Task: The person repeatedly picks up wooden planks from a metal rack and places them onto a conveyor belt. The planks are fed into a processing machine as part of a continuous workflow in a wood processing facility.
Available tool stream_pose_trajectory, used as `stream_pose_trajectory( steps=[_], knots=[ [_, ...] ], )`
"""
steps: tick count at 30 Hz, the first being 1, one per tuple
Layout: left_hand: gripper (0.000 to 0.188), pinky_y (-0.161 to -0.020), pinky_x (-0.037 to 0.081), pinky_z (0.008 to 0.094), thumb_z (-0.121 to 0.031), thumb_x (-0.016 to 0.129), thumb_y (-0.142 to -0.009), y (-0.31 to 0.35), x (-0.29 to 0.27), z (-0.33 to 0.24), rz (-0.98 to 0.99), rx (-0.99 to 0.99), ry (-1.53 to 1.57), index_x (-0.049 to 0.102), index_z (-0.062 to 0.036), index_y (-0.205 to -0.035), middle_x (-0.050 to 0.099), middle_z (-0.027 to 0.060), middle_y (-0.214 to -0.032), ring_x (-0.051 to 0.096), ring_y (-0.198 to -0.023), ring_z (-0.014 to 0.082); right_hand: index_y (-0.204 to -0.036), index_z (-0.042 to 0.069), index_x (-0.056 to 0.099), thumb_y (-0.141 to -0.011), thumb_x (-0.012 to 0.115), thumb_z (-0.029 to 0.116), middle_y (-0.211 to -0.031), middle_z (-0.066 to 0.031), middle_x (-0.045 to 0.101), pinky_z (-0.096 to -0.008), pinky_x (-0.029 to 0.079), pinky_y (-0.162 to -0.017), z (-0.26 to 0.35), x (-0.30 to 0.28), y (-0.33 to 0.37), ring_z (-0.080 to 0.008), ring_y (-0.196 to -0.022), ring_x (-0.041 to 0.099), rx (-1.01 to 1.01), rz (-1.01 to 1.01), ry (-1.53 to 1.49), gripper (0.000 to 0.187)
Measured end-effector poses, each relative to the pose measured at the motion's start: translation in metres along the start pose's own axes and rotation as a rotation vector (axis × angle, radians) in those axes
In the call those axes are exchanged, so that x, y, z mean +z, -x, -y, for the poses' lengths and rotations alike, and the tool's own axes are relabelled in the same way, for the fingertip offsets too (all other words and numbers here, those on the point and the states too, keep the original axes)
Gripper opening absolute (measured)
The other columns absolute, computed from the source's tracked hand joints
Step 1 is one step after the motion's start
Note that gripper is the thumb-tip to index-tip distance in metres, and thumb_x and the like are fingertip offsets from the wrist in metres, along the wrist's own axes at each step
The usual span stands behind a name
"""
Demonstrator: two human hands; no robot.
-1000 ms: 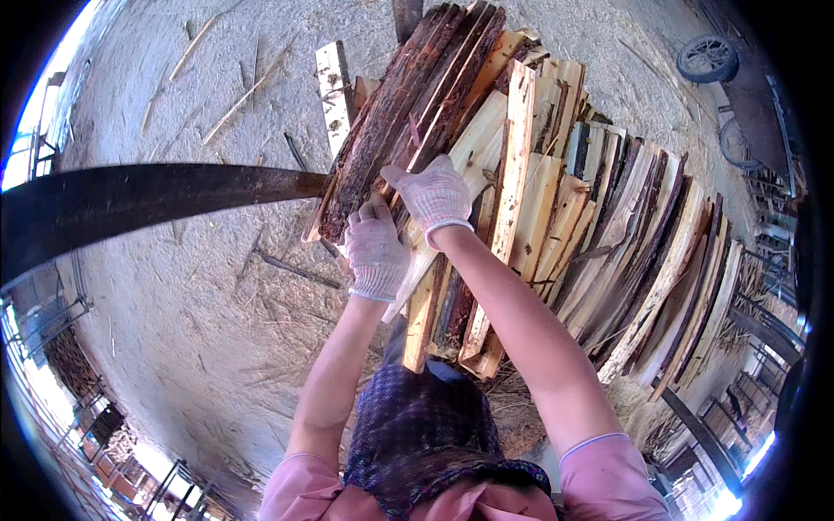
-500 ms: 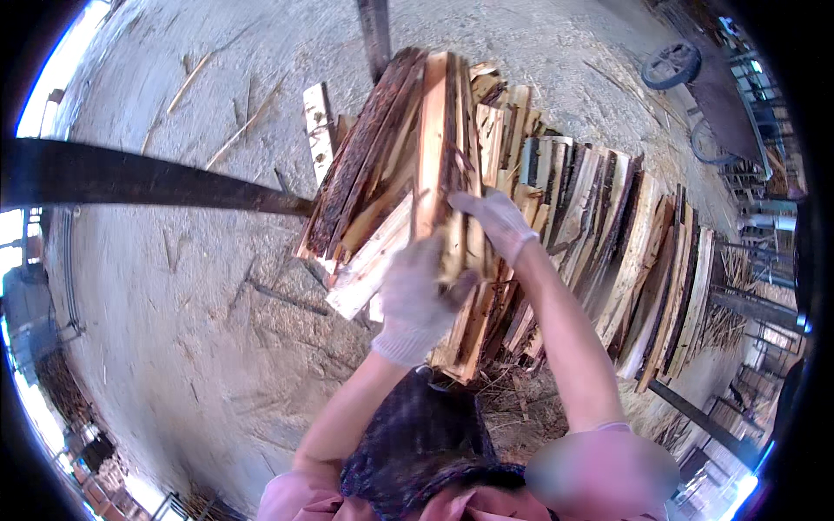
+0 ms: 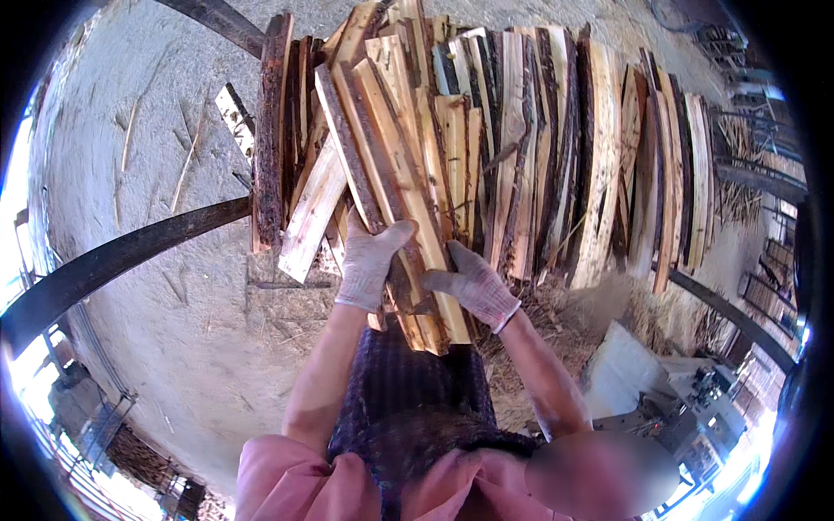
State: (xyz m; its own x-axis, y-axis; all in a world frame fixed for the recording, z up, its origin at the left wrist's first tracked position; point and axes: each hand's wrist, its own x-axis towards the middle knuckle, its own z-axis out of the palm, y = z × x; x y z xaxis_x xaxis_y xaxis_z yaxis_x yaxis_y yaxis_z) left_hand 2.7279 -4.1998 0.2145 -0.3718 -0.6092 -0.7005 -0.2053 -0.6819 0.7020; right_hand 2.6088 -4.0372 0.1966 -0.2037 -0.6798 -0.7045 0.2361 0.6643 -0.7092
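Both my hands wear whitish knit gloves and press a small bundle of sawn wood strips [image 3: 395,165] from either side. My left hand [image 3: 365,260] wraps its left edge, thumb lying across the top. My right hand [image 3: 473,282] grips its right edge, with the thumb on the wood. The strips have pale faces and dark bark edges. Their near ends reach my dark apron [image 3: 417,391], and their far ends slant left over the pile. Beneath and beside them lies a long row of bark-edged wood slabs [image 3: 512,148]. My fingertips under the bundle are hidden.
Dark metal bars [image 3: 130,256] jut out at the left of the pile, and another bar [image 3: 738,317] at the right. A bark-covered slab [image 3: 274,130] stands at the pile's left end. Machinery [image 3: 686,408] sits at the lower right. Wood scraps litter the dusty floor [image 3: 165,347].
My left hand has moved to the bundle's left side and my right hand nearer along its right edge. The strips now slant left, near ends closer to me. The whole view has shifted.
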Motion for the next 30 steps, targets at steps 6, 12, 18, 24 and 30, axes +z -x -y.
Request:
stream_pose_trajectory(
  steps=[6,12,18,24,30],
  knots=[
    [0.05,-0.078,0.062,0.0314,-0.016,0.075,-0.093,0.002,-0.074,0.061,0.177,-0.052,0.088,0.056,-0.0028,-0.137,0.069,0.004,-0.099,0.07,-0.088,0.0167,-0.145,-0.011,0.049,-0.088,0.085,0.035,-0.138,-0.0204,0.066,-0.0371,0.046,-0.11,0.013,-0.006,0.048,-0.026,-0.126,0.063,0.054,0.013,-0.171,0.082],
    [0.059,-0.079,0.062,0.0361,-0.039,0.082,-0.085,0.053,-0.047,0.067,0.227,-0.083,0.09,0.064,0.0035,-0.122,0.073,0.0088,-0.099,0.073,-0.084,0.0218,-0.144,-0.006,0.043,-0.087,0.074,0.033,-0.137,-0.0354,0.056,-0.0499,0.052,-0.105,0.041,0.026,0.118,-0.0482,-0.128,0.059,-0.07,-0.177,0.377,0.077],
    [0.038,-0.068,0.058,0.0309,-0.022,0.075,-0.087,0.102,-0.039,0.066,0.427,-0.116,-0.12,0.064,-0.0018,-0.117,0.068,0.0048,-0.091,0.067,-0.077,0.0168,-0.152,0.002,0.033,-0.077,0.091,0.036,-0.131,-0.0265,0.06,-0.0432,0.052,-0.103,-0.004,0.061,0.189,-0.0352,-0.123,0.064,-0.103,-0.445,-0.048,0.101],
    [0.046,-0.08,0.058,0.032,-0.017,0.076,-0.087,0.166,0.014,0.072,0.797,-0.106,-0.201,0.061,-0.0004,-0.127,0.069,0.0045,-0.101,0.067,-0.089,0.0166,-0.161,-0.006,0.022,-0.073,0.092,0.038,-0.154,-0.029,0.044,-0.0412,0.039,-0.119,-0.034,0.065,0.275,-0.0339,-0.144,0.047,-0.344,-0.926,-0.187,0.12],
    [0.049,-0.089,0.059,0.0426,-0.037,0.072,-0.083,0.188,0.078,0.083,1.028,-0.002,-0.327,0.06,-0.0024,-0.115,0.064,0.0141,-0.112,0.066,-0.1,0.0297,-0.162,-0.008,0.02,-0.073,0.09,0.04,-0.156,-0.0334,0.043,-0.0384,0.038,-0.121,-0.09,0.072,0.407,-0.0362,-0.145,0.047,-0.337,-1.208,-0.326,0.122]
  ],
)
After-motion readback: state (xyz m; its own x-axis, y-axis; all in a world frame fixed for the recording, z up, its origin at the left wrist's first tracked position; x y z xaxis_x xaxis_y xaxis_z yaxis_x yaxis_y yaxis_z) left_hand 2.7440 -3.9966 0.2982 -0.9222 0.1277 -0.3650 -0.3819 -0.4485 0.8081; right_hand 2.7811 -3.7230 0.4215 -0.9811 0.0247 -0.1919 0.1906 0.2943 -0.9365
